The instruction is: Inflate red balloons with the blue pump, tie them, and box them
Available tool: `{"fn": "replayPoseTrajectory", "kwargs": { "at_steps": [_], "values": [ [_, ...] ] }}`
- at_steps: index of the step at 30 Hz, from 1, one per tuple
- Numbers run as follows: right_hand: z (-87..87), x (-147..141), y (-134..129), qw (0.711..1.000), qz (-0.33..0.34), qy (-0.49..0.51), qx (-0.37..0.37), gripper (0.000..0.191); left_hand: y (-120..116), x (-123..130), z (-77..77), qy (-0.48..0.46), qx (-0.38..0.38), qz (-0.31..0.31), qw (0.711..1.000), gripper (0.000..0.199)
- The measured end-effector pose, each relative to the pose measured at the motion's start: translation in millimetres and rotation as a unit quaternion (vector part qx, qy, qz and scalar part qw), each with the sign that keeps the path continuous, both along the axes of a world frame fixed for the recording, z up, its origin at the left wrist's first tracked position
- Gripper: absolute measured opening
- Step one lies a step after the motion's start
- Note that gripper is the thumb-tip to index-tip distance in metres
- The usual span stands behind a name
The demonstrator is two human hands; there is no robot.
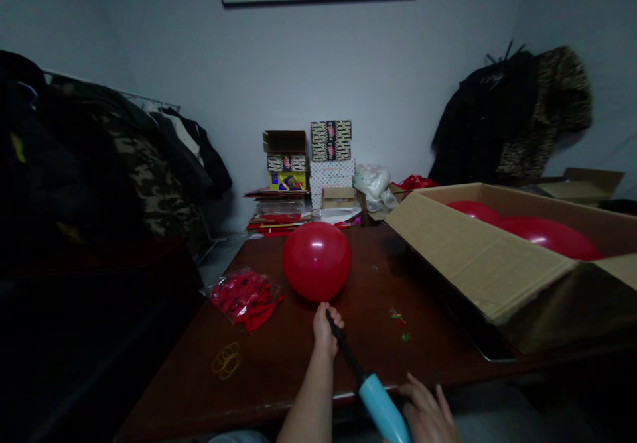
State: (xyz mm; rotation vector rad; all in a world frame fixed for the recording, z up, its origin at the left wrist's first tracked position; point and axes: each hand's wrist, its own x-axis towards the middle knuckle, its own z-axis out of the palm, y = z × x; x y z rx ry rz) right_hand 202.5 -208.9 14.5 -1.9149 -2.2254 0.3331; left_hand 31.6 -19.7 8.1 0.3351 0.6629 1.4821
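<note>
A round, inflated red balloon (317, 262) stands over the table with its neck pointing down at my left hand (327, 325). My left fingers are closed around the balloon's neck and the black end of a balloon pump (383, 408). Its black rod slants down to the right into a light blue barrel, whose lower end runs out of view. Beside the barrel is my right hand (428, 411), fingers stretched and apart; whether it touches the pump I cannot tell.
A bag of red balloons (243, 297) and yellow rubber bands (227, 361) lie left on the dark table (279, 370). Small coloured bits (398, 317) lie right. An open cardboard box (478, 257) holds large red balloons. Stacked boxes (331, 164) stand behind; coats hang both sides.
</note>
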Motion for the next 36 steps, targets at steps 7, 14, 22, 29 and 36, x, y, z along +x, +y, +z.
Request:
{"fn": "replayPoseTrajectory", "kwargs": {
  "at_steps": [7,14,22,29,36],
  "values": [
    [31.9,-26,18,1.0,-0.014,0.016,0.021,0.042,1,0,-0.3,-0.006,-0.004,-0.004,1.0,0.024],
    [42.9,-48,36,0.997,-0.037,0.011,0.064,0.037,2,1,-1.3,-0.002,-0.008,-0.006,1.0,0.025],
    [43.9,-55,54,0.996,-0.046,0.012,0.077,0.036,5,-1,-0.2,0.002,0.001,-0.007,1.0,0.026],
    [32.7,-67,72,0.994,-0.063,-0.026,0.089,0.056,3,1,-0.4,0.014,0.014,0.008,1.0,0.026],
    [38.1,-81,96,0.992,-0.03,-0.02,0.125,0.066,3,1,1.6,0.012,0.015,0.006,1.0,0.028]
  ]
}}
